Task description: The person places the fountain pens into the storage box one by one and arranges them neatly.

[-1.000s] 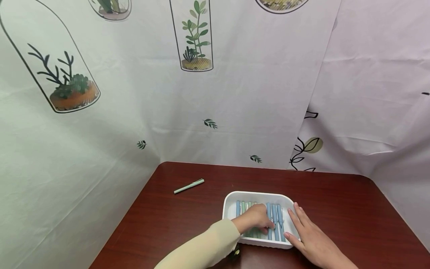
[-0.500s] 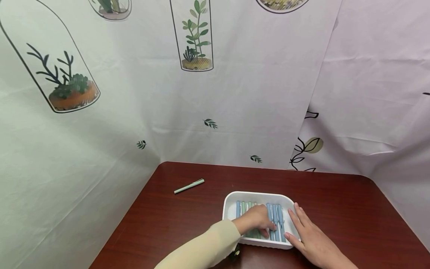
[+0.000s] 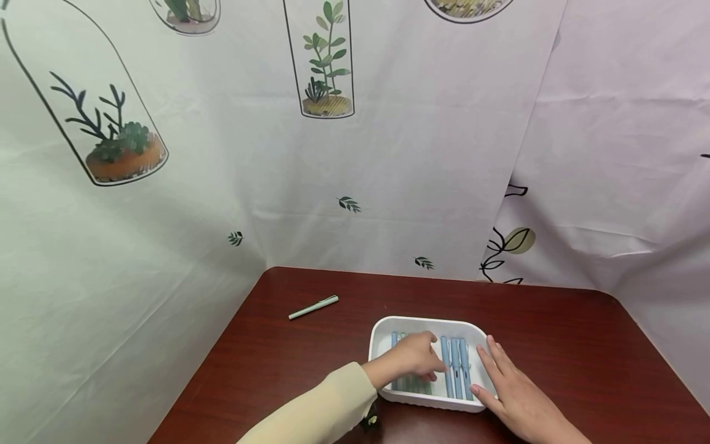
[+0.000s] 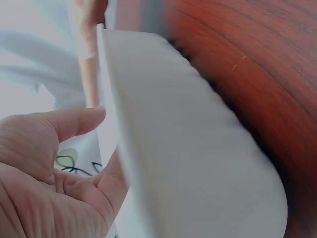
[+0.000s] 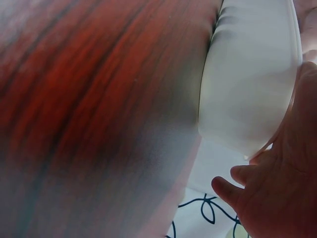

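Observation:
In the head view, my left hand (image 3: 416, 356) reaches into the white plastic tray (image 3: 434, 401), above the green pens (image 3: 416, 385) and left of the blue pens (image 3: 456, 370). Its thumb and fingers are apart, with nothing visible held between them. Three blue pens lie side by side in the tray's right part, caps away from me. Another blue pen (image 3: 394, 339) lies at the tray's left end, beside the green ones, which the hand partly hides. My right hand (image 3: 518, 394) rests with extended fingers against the tray's right rim. The left wrist view shows the tray's outer wall (image 4: 163, 124) close up.
A pale green pen (image 3: 313, 307) lies alone on the dark red wooden table (image 3: 266, 357), back left of the tray. White printed cloth (image 3: 388, 160) hangs behind the table. A small dark object (image 3: 370, 418) shows under my left sleeve.
My left hand has drawn back leftward from the blue pens, uncovering more of them, and its fingers have spread. The right hand stays at the tray's rim.

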### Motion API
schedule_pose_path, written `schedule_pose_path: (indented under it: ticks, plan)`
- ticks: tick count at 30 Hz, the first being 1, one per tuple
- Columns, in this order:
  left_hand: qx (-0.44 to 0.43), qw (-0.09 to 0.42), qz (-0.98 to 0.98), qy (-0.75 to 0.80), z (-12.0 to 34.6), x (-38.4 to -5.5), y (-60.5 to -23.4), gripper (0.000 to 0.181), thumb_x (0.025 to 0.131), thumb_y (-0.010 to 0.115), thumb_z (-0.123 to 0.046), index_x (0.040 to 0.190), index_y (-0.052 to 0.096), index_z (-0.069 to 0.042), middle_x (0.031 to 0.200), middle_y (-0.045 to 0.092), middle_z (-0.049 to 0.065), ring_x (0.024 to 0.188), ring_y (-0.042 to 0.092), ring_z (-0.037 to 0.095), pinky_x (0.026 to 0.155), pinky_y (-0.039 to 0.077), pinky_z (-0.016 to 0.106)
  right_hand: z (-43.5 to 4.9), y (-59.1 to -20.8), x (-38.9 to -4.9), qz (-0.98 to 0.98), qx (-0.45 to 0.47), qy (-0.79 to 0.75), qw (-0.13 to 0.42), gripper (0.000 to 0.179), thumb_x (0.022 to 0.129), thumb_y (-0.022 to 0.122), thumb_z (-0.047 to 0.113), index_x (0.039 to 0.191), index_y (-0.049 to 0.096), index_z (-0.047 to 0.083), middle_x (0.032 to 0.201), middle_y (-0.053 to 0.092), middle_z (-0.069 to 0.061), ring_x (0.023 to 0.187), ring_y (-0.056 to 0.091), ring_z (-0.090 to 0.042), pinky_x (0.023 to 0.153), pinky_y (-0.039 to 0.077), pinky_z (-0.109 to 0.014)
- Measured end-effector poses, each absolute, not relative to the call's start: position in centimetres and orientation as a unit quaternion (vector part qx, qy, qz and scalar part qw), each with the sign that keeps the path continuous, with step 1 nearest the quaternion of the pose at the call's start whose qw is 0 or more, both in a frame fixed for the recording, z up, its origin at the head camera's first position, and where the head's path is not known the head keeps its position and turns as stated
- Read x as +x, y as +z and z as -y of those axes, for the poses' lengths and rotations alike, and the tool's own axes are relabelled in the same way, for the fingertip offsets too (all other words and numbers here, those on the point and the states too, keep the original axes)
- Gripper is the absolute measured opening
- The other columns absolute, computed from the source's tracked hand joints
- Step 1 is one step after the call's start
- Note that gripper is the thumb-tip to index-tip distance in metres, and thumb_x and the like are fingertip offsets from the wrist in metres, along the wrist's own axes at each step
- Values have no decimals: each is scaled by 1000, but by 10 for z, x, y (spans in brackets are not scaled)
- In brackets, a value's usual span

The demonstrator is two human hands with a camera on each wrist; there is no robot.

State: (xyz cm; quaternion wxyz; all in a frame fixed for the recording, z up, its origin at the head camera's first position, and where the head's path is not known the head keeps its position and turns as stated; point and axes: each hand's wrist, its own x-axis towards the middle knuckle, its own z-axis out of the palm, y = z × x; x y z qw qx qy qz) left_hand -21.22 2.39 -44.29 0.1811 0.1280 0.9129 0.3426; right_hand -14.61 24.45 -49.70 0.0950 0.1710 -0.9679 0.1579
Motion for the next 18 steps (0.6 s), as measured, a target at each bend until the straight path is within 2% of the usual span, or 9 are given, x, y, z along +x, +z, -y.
schedule_pose_path:
  ticks: [3,5,10,13,18]
  plan:
    - [146,166,-900,376,-13,-211,-434,56,86,79,-17,136,57,-1,72,68,-6,55,67,13,57,50,23,-244,-496,-145,968,169,161,89,79,96,62,56,154,43,6,163,28,-19,142,39,-40,103,46,-55]
    - [163,148,-900,376,-6,-213,-429,54,87,78,-20,135,58,-4,79,67,-9,60,65,8,58,48,22,-244,-496,-145,969,168,162,87,79,95,62,56,154,42,7,164,28,-19,142,38,-39,103,46,-54]
    - [201,103,-905,360,14,-217,-418,49,90,76,-27,133,59,-10,97,68,-9,81,62,3,69,50,23,-244,-495,-143,971,162,159,81,80,95,61,58,155,42,8,164,27,-18,142,39,-38,102,48,-54]
    - [217,79,-903,363,26,-220,-413,47,93,74,-26,134,59,-9,105,70,-5,93,67,7,76,54,25,-244,-495,-143,971,161,154,85,80,95,62,58,155,42,8,164,27,-17,142,39,-38,101,48,-54]
    - [231,36,-908,348,47,-224,-406,43,96,70,-24,135,59,-10,116,71,-2,104,68,13,84,55,29,-244,-495,-143,971,164,147,95,79,95,63,57,154,43,8,164,28,-17,142,40,-38,102,47,-53]
